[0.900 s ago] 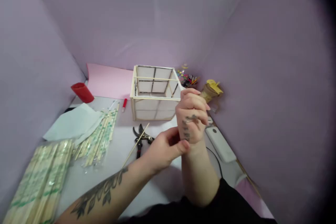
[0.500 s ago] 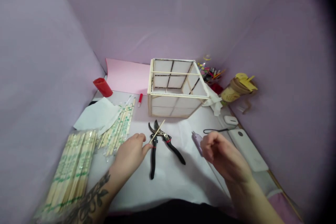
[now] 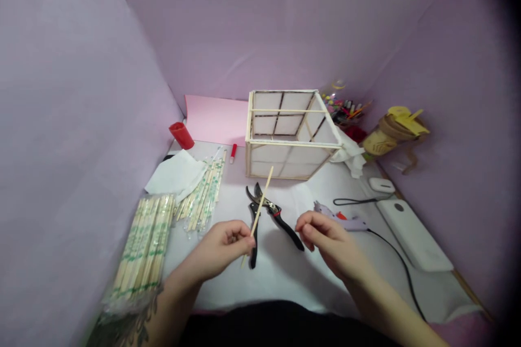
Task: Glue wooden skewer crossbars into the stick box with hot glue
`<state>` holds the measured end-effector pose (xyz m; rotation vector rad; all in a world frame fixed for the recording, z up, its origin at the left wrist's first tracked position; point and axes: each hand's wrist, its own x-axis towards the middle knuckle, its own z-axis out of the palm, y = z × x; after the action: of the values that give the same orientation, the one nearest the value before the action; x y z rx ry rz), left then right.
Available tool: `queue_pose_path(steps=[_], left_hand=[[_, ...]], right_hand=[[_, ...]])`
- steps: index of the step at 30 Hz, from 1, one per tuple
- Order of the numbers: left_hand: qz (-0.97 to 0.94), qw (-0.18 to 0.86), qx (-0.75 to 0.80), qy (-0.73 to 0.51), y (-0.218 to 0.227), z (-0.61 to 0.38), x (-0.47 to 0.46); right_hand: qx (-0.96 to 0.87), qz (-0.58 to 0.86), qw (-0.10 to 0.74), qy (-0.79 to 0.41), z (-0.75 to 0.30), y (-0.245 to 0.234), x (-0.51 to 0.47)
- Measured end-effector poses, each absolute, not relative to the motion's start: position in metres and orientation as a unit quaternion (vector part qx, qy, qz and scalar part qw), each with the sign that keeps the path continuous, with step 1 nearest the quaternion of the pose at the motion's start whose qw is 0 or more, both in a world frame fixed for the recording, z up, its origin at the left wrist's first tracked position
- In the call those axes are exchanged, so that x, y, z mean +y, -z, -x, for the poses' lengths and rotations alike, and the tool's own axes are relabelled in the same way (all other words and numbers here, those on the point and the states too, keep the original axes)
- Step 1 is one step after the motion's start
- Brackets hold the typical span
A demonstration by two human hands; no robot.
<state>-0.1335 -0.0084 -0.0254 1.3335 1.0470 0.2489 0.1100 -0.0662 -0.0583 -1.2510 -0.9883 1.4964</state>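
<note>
My left hand (image 3: 228, 246) pinches a thin wooden chopstick (image 3: 262, 198) near its lower end. The stick tilts up and away, passing over the open pruning shears (image 3: 280, 220) on the white table. My right hand (image 3: 323, 236) is held over the table to the right of the shears' handle. Its fingers are loosely bent, and nothing shows in them. Just beyond it lies a lilac glue gun (image 3: 352, 223) with an orange trigger and a black cord. Behind the shears stands a box-shaped frame of wooden sticks (image 3: 287, 145) with white translucent panels.
At left lie a pack of wrapped chopsticks (image 3: 144, 244), loose wrapped ones (image 3: 205, 192), white paper (image 3: 175, 173), a red roll (image 3: 182, 135) and a red-capped tube (image 3: 233, 153). At right are a white power bank (image 3: 415, 233), a small white case (image 3: 381, 185) and a yellow-lidded cup (image 3: 382, 138).
The view has shifted, moving the scene rightward. The stick in my left hand now points more upright. My right hand has moved inward from the glue gun, which now lies turned sideways.
</note>
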Motion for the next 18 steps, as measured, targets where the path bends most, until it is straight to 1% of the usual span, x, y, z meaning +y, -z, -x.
queue_pose_path(steps=[3, 6, 11, 18], left_hand=[[-0.522, 0.731, 0.406, -0.170, 0.012, 0.125, -0.014], [-0.474, 0.776, 0.364, -0.200, 0.009, 0.114, -0.016], [-0.448, 0.800, 0.338, -0.211, 0.007, 0.102, -0.017], [-0.399, 0.834, 0.326, -0.196, 0.007, 0.096, -0.016]], right_hand=[[-0.449, 0.483, 0.454, -0.599, -0.096, 0.040, -0.056], [-0.467, 0.465, 0.492, -0.569, -0.084, 0.024, -0.046], [-0.415, 0.455, 0.541, -0.572, -0.077, 0.019, -0.038], [-0.364, 0.435, 0.563, -0.601, -0.074, 0.027, -0.037]])
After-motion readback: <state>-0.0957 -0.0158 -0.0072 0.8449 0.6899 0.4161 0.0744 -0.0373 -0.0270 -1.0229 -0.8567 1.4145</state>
